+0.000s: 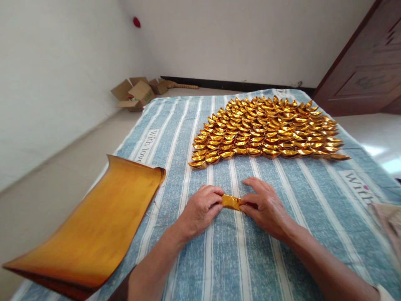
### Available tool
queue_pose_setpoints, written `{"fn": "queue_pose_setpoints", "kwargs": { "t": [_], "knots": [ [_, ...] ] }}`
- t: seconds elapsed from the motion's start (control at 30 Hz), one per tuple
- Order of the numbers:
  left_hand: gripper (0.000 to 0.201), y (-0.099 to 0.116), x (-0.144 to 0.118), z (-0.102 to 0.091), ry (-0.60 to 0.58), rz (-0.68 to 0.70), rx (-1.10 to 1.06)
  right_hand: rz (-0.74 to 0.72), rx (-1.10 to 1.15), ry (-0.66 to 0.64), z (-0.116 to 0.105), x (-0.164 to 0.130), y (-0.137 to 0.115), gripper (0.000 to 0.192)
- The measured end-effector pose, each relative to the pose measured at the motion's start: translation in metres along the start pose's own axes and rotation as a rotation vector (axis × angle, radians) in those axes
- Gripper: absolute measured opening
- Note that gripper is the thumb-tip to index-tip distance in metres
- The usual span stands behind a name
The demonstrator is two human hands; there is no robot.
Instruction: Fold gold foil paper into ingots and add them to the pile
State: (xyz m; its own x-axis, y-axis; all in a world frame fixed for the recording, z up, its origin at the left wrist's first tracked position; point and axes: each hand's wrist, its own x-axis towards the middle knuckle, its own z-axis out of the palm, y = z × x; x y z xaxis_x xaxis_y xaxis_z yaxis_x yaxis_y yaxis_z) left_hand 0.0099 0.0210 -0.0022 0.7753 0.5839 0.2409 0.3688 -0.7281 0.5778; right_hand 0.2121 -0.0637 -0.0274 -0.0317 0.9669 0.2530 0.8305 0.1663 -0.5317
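Observation:
My left hand [200, 209] and my right hand [266, 207] meet over a small folded piece of gold paper [232, 202], each pinching one end of it against the blue striped bedcover [282, 234]. Only the middle of the gold piece shows between my fingers. Beyond my hands, several rows of folded gold paper ingots [266, 129] lie packed together on the cover. A stack of flat gold sheets [94, 225] lies to my left, its far edge curling up.
The bedcover's left edge drops to a pale floor along a white wall. Open cardboard boxes [134, 94] sit on the floor in the far corner. A dark wooden door [366, 67] stands at the far right. Some beige material [388, 221] lies at the right edge.

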Motion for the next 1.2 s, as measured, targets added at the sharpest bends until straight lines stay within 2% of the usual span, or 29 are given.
{"fn": "queue_pose_setpoints", "kwargs": {
  "t": [0.6, 1.2],
  "knots": [
    [0.013, 0.001, -0.003, 0.005, 0.027, -0.009, 0.043, -0.004, -0.037, -0.009, 0.001, -0.002, 0.001, 0.011],
    [0.016, -0.002, -0.006, 0.01, -0.014, -0.007, 0.096, -0.009, -0.049, -0.011, 0.0, -0.001, -0.001, 0.011]
  ]
}}
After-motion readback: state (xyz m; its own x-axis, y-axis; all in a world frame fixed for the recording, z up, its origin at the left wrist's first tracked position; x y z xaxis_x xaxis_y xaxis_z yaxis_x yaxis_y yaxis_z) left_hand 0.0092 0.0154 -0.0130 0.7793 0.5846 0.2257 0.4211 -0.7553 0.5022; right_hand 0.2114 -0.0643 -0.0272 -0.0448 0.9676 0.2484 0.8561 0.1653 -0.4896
